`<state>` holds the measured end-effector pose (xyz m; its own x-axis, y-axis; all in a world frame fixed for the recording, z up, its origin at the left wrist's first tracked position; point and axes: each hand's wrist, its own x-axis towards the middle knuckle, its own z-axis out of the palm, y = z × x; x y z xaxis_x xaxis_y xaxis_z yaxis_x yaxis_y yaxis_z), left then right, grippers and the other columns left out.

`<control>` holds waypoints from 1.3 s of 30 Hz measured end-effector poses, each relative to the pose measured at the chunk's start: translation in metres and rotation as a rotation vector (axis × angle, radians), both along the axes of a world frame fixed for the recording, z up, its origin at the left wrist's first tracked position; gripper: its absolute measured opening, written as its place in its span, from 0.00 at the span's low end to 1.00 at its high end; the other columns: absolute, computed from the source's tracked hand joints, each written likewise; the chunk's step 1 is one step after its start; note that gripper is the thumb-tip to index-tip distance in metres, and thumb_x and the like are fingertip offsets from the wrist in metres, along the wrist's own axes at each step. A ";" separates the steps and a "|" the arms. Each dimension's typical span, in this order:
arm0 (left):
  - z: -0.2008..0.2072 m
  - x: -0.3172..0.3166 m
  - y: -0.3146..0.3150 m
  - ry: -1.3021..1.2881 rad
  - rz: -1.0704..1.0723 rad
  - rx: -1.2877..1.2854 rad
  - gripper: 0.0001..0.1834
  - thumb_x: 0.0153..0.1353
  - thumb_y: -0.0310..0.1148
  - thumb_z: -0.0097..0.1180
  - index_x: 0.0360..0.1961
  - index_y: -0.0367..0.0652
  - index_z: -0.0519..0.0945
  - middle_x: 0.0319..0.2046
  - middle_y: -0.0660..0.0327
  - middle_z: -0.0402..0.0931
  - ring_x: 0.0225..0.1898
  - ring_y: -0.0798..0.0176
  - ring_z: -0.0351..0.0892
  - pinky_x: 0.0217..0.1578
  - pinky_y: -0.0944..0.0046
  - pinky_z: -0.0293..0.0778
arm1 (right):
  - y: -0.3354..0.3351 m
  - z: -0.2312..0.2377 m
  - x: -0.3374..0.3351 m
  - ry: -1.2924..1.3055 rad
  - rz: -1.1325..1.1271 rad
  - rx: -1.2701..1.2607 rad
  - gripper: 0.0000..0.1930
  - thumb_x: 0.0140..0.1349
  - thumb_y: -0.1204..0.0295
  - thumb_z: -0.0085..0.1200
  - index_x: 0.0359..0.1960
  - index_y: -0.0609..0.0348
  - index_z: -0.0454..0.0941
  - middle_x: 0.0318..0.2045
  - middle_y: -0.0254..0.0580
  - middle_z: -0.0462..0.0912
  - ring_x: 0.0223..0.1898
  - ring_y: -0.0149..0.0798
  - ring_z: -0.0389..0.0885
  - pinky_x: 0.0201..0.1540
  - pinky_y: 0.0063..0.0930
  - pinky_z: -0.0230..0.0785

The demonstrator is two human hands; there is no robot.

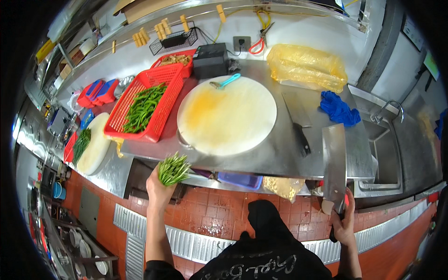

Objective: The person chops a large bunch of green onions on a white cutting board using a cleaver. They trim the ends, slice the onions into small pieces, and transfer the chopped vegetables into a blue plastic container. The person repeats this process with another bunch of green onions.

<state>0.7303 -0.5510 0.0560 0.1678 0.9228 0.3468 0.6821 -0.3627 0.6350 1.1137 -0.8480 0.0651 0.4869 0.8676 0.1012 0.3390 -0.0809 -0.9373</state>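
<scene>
My left hand (159, 187) is closed round a bunch of thin green stalks (173, 170), their cut ends pointing up, just off the counter's front edge. The kind of vegetable is hard to tell. At the right, my right hand (344, 225) grips a cleaver (334, 158) by its dark handle, its broad blade upright and overlapping the counter edge in view. Between the hands lies a round white cutting board (242, 119) with an orange-yellow stain. A peeler with a turquoise handle (229, 80) rests at its far edge. Another cleaver (301, 138) lies flat right of the board.
Left of the board, a red basket (157, 133) holds green peppers (145, 108). Farther left, dark green stalks (82, 145) lie by a white board (95, 156). A yellow plastic bag (305, 67), blue cloth (339, 108) and sink (387, 158) are right. Scissors (261, 41) hang behind.
</scene>
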 end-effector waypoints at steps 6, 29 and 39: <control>0.047 0.123 0.087 0.443 -0.206 0.219 0.21 0.39 0.30 0.64 0.37 0.41 0.74 0.30 0.52 0.76 0.33 0.48 0.77 0.34 0.53 0.72 | 0.065 -0.018 0.037 -0.060 0.082 0.063 0.35 0.53 0.87 0.46 0.64 0.66 0.47 0.59 0.53 0.61 0.56 0.40 0.66 0.55 0.29 0.61; -0.032 0.232 0.334 0.045 -0.056 -0.553 0.35 0.46 0.48 0.62 0.52 0.35 0.71 0.36 0.52 0.79 0.41 0.54 0.79 0.44 0.60 0.72 | 0.091 0.042 0.057 -0.161 -0.240 -0.072 0.18 0.60 0.74 0.45 0.52 0.62 0.68 0.27 0.41 0.80 0.25 0.31 0.79 0.23 0.22 0.70; 0.053 0.214 0.240 0.425 -0.762 -0.433 0.63 0.35 0.58 0.67 0.66 0.37 0.47 0.64 0.44 0.50 0.66 0.48 0.47 0.63 0.49 0.48 | 0.113 0.032 -0.006 -0.169 -0.170 -0.177 0.36 0.51 0.86 0.45 0.64 0.61 0.48 0.38 0.49 0.75 0.30 0.31 0.74 0.30 0.21 0.65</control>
